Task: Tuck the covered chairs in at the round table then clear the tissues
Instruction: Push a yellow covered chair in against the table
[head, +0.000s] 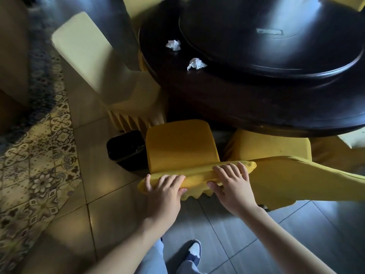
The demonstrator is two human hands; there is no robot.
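A chair in a yellow cover point(181, 149) stands in front of me, its seat pointing toward the dark round table point(246, 107). My left hand point(165, 191) and my right hand point(233, 184) both grip the top edge of its backrest. Two crumpled white tissues lie on the table's outer ring: one tissue point(173, 44) farther back, the other tissue point(196, 64) nearer the raised turntable point(276, 62). A second, paler covered chair point(92, 62) stands at the table's left side, close against its edge.
A black bin point(126, 149) sits on the floor left of the held chair. Another yellow-covered chair point(296, 175) is to the right, partly under the table. Patterned floor tiles point(35, 175) lie at the left, plain tiles and my shoe point(194, 250) below.
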